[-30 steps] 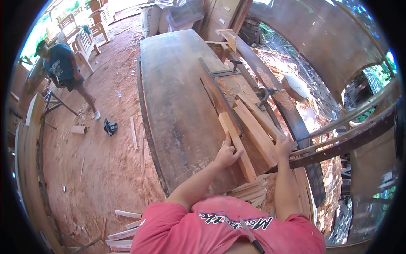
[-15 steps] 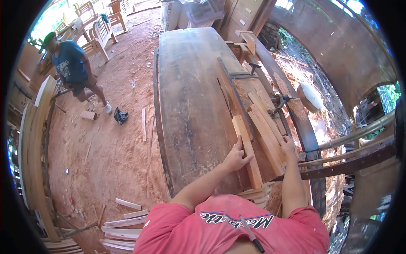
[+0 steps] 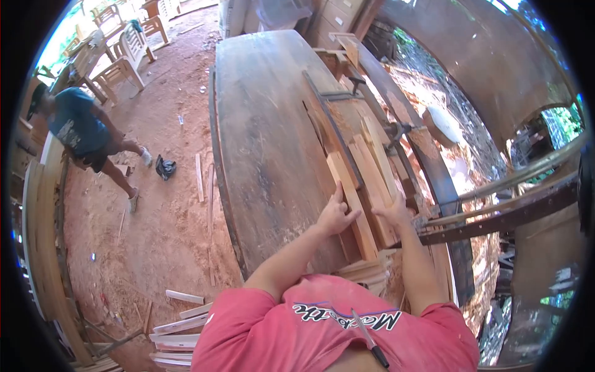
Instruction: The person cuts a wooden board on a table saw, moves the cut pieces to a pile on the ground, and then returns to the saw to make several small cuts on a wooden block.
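My left hand (image 3: 336, 214) rests on a pale wooden piece (image 3: 354, 214) at the bench's right side, with its index finger along the wood and its thumb spread apart. My right hand (image 3: 396, 212) closes on the near end of a narrow wooden strip (image 3: 376, 149). Its thumb reaches left over a wider board (image 3: 370, 177), which lies between the two hands. A long dark metal bar (image 3: 333, 127) runs beyond the left piece. The hands and their wood are on or beside the broad worn workbench (image 3: 266, 124).
A person (image 3: 87, 133) in a blue shirt is on the dirt floor at the left, near a black bag (image 3: 165, 167). Stacked boards (image 3: 46, 229) line the left edge. A metal beam (image 3: 502, 223) crosses at right; chairs (image 3: 133, 49) stand behind.
The view has shifted, moving the bench left in the picture. The person at left has stepped nearer. My right hand and its strip have moved left towards the wider board, with the thumb now across it.
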{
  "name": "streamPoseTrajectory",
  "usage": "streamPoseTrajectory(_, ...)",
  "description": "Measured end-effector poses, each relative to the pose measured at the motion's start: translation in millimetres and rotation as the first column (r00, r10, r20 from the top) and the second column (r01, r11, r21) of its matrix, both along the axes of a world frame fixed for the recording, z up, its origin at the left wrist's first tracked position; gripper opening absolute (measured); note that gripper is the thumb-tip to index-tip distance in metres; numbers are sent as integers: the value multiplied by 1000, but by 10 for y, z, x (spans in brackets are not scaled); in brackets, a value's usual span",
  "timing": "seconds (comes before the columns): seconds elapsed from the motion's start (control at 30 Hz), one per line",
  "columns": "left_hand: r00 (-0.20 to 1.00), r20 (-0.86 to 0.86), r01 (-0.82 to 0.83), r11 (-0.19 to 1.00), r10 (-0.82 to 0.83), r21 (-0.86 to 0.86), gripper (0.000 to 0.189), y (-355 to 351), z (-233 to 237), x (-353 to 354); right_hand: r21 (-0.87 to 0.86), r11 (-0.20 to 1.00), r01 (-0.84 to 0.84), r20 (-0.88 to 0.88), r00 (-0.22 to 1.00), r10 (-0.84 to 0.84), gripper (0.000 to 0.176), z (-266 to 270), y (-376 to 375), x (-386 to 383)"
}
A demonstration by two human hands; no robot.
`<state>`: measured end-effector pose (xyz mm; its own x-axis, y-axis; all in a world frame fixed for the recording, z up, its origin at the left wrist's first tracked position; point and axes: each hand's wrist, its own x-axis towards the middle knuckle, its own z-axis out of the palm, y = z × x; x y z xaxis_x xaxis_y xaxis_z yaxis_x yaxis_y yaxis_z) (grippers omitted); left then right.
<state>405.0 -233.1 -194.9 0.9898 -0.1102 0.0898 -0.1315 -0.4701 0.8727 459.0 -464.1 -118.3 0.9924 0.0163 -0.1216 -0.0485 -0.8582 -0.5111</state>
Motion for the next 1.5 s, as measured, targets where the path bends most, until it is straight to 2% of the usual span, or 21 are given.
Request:
streamPoseTrajectory(0.03,1000,4,-5,997,6,-79,60,-4,-21,-2,40,999,-23,15,1000,23,106,-105,-45,45)
streamPoseTrajectory(0.07,1000,-5,12,997,-13,-80,60,3,-40,8,83,996,-45,34,999,42,105,-150,-72,31)
streamPoseTrajectory(0.13,999,38,5,1000,-6,11,61,18,-50,21,84,996,-36,20,999,34,101,-188,-129,-62)
streamPoseTrajectory(0.17,1000,10,26,997,-26,-68,62,38,-43,27,86,995,-51,20,999,49,96,-168,-129,-37)
streamPoseTrajectory(0.3,998,-47,41,995,-46,-88,62,37,-22,23,39,991,-129,71,990,126,87,-154,-229,-31)
streamPoseTrajectory(0.37,994,-100,44,999,-46,-17,61,53,37,39,-179,984,-13,152,988,40,77,-151,-204,-23)
streamPoseTrajectory(0.4,994,-102,41,999,-43,-28,61,66,69,39,-190,982,-17,148,988,46,77,-132,-201,-108)
streamPoseTrajectory(0.47,984,-155,69,992,-86,-110,61,131,139,60,-2,991,-131,396,910,121,70,75,-64,-454)
streamPoseTrajectory(0.53,973,-213,45,979,-88,-198,60,208,173,93,149,985,-87,-15,996,90,71,482,261,-961)
streamPoseTrajectory(0.57,959,-263,35,961,-110,-274,60,230,172,100,109,980,-166,54,985,161,72,456,344,-1204)
streamPoseTrajectory(0.6,959,-265,27,960,-104,-278,60,219,139,109,66,968,-241,123,965,232,73,421,385,-1381)
streamPoseTrajectory(0.63,974,-216,1,960,-64,-281,58,184,74,103,64,968,-243,116,965,235,73,345,384,-1472)
streamPoseTrajectory(0.7,985,-170,-21,959,-29,-284,57,122,6,114,-284,905,-317,44,938,343,75,176,370,-1559)
streamPoseTrajectory(0.8,982,-189,-60,967,12,-248,53,37,-1,162,-209,929,-306,-67,952,299,74,174,379,-1517)
streamPoseTrajectory(1.0,975,-221,-24,963,-37,-268,54,86,85,313,-161,931,-328,-56,945,323,74,75,451,-1305)
streamPoseTrajectory(1.07,976,-220,-9,996,-11,-86,55,107,55,402,-154,929,-336,-52,942,332,73,65,482,-1247)
streamPoseTrajectory(1.27,974,-201,91,993,-104,-76,49,242,146,463,-163,919,-359,-64,933,353,71,91,552,-1131)
streamPoseTrajectory(1.5,970,-222,84,995,-93,-50,45,256,156,540,-154,912,-380,-24,924,381,72,36,560,-1033)
